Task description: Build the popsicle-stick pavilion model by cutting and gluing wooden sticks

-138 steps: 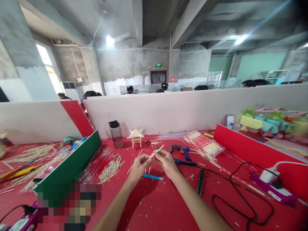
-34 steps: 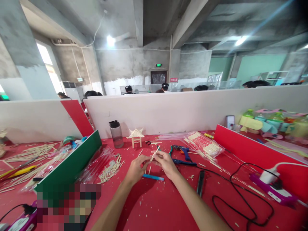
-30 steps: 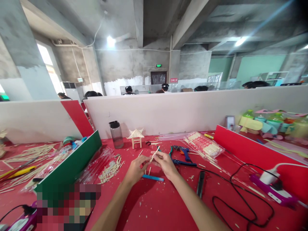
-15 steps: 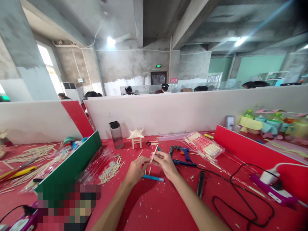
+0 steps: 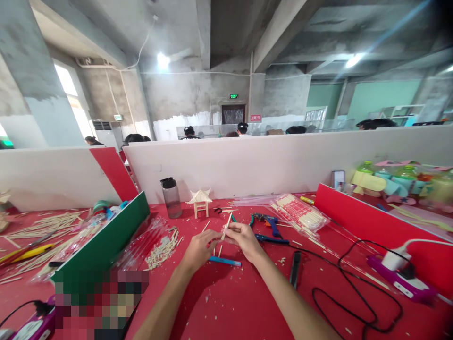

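Note:
Over the middle of the red table, my right hand (image 5: pixel 245 240) is closed on a thin pale wooden stick (image 5: pixel 228 222) that tilts up between its fingers. My left hand (image 5: pixel 200 248) meets it from the other side, fingertips pinched together near the stick's lower end; what exactly they grip is hidden. Below the hands lies a flat blue strip-like tool (image 5: pixel 226 261), and short sticks show between them and it. Behind stands a small pavilion model (image 5: pixel 201 204) made of sticks. Left of my left hand is a heap of cut stick pieces (image 5: pixel 161 255).
A dark-lidded bottle (image 5: pixel 170 198) stands at the back. To the right lie a blue glue gun (image 5: pixel 273 226), blue-handled pliers (image 5: pixel 272 240), bagged sticks (image 5: pixel 300 212), a black cutter (image 5: pixel 295 269) and a looping cable (image 5: pixel 357 283). Green (image 5: pixel 106 236) and red (image 5: pixel 382 236) dividers flank the space.
Almost nothing differs. Both hands stay around the stick, with only a very slight shift of the fingers.

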A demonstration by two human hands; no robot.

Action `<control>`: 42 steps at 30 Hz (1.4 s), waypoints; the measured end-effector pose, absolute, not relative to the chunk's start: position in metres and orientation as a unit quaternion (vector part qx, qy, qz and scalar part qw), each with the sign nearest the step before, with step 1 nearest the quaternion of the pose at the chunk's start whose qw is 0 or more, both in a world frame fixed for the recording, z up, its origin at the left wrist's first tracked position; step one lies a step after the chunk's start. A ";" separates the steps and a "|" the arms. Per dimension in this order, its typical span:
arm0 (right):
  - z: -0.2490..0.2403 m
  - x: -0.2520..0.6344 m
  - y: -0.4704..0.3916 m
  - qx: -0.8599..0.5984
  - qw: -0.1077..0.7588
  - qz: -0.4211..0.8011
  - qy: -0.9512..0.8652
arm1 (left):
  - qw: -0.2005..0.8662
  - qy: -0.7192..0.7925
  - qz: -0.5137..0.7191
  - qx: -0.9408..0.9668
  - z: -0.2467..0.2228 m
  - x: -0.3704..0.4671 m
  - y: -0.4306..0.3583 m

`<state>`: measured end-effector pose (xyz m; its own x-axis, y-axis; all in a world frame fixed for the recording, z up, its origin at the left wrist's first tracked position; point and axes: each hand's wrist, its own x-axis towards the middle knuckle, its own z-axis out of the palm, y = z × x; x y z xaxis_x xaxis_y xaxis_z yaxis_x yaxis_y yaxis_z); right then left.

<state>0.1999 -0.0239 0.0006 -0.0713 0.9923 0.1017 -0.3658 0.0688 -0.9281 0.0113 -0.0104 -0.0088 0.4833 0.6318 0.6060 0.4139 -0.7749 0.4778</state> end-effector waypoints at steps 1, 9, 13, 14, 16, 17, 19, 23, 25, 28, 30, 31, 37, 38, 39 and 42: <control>0.001 0.200 -0.024 -0.353 0.583 0.584 -0.442 | 0.139 0.310 0.400 0.851 -0.006 0.010 -0.011; 0.001 0.200 -0.025 -0.345 0.577 0.592 -0.444 | 0.158 0.339 0.376 0.848 -0.004 0.006 -0.012; -0.001 0.199 -0.024 -0.344 0.574 0.596 -0.444 | 0.129 0.330 0.393 0.848 -0.012 0.009 -0.010; -0.002 0.199 -0.024 -0.344 0.575 0.596 -0.444 | 0.126 0.325 0.400 0.848 -0.013 0.010 -0.009; -0.002 0.200 -0.024 -0.346 0.575 0.593 -0.445 | 0.126 0.315 0.407 0.848 -0.015 0.011 -0.008; -0.002 0.200 -0.024 -0.347 0.574 0.592 -0.447 | 0.129 0.310 0.409 0.849 -0.015 0.011 -0.008; -0.002 0.200 -0.025 -0.346 0.572 0.589 -0.453 | 0.137 0.305 0.408 0.849 -0.015 0.011 -0.008; 0.001 0.201 -0.026 -0.351 0.569 0.589 -0.453 | 0.150 0.308 0.401 0.849 -0.014 0.011 -0.008; 0.002 0.200 -0.027 -0.353 0.569 0.591 -0.450 | 0.156 0.310 0.399 0.849 -0.014 0.011 -0.008; 0.002 0.200 -0.027 -0.349 0.569 0.593 -0.452 | 0.163 0.312 0.398 0.847 -0.014 0.011 -0.008; 0.001 0.200 -0.027 -0.347 0.569 0.593 -0.451 | 0.168 0.314 0.397 0.846 -0.013 0.011 -0.008; 0.000 0.200 -0.026 -0.347 0.570 0.593 -0.449 | 0.174 0.316 0.395 0.845 -0.012 0.011 -0.009; -0.002 0.202 -0.023 -0.354 0.578 0.588 -0.441 | 0.331 0.362 0.403 0.773 -0.001 0.012 -0.009; -0.002 0.202 -0.023 -0.356 0.578 0.585 -0.443 | 0.366 0.371 0.413 0.747 0.000 0.014 -0.008; -0.002 0.202 -0.023 -0.360 0.576 0.583 -0.446 | 0.397 0.378 0.421 0.722 0.000 0.015 -0.007; -0.002 0.200 -0.024 -0.368 0.565 0.576 -0.463 | 0.475 0.384 0.410 0.678 -0.003 0.022 -0.005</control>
<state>0.2004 -0.0238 -0.0020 -0.0910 0.9909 0.0996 -0.3097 0.0669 -0.9485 0.0223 -0.0052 -0.0029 0.3690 0.9097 0.1906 0.1313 -0.2541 0.9582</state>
